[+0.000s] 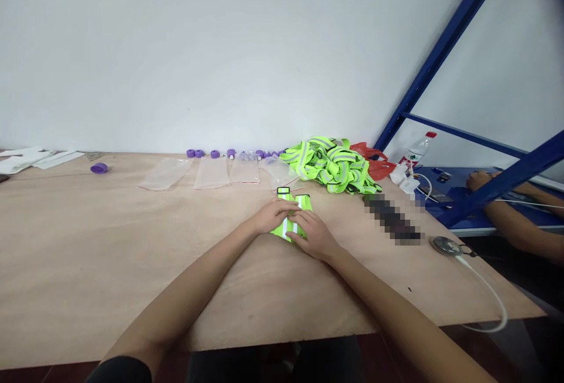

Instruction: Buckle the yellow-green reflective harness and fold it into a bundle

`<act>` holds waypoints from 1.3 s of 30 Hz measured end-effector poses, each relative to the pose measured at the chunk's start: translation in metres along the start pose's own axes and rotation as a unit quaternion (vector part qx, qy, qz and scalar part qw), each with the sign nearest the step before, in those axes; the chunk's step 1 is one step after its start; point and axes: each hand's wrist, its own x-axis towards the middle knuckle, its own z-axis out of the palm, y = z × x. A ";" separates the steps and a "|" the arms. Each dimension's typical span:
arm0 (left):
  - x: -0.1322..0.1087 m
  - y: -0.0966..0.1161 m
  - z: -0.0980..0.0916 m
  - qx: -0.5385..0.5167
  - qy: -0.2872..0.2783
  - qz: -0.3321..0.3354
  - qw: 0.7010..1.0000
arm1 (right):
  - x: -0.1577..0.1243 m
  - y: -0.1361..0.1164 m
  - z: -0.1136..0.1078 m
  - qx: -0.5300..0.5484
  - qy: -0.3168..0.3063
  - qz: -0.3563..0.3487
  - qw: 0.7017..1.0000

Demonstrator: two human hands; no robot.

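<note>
A folded lime-green strap point(285, 229) with pale reflective stripes and a black buckle lies on the wooden table point(132, 254), near its middle. My left hand point(272, 216) rests on the strap's upper left part, fingers stretched to the right. From the right, my right hand point(314, 234) lies over the strap, its fingers spread flat and touching the left fingertips. Part of the strap is hidden beneath both hands. Behind it, to the right, is a tangled pile of similar lime-green straps point(335, 165).
Clear plastic bags point(211, 172) and several purple caps point(215, 154) line the wall side. A red bag point(374, 160), a bottle point(418, 148) and a round device point(447, 246) with a white cable are right. Beyond a blue frame point(440, 48), another person's arms show.
</note>
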 end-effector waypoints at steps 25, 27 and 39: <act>0.004 0.014 -0.006 0.057 -0.107 -0.113 0.986 | -0.001 -0.005 -0.005 0.044 -0.037 -0.020 0.998; 0.005 0.015 -0.004 0.058 -0.101 -0.117 0.986 | -0.002 -0.008 -0.005 0.051 -0.037 -0.024 0.998; 0.006 0.018 -0.002 0.085 -0.082 -0.111 0.987 | -0.008 -0.017 -0.006 0.026 -0.037 0.005 0.999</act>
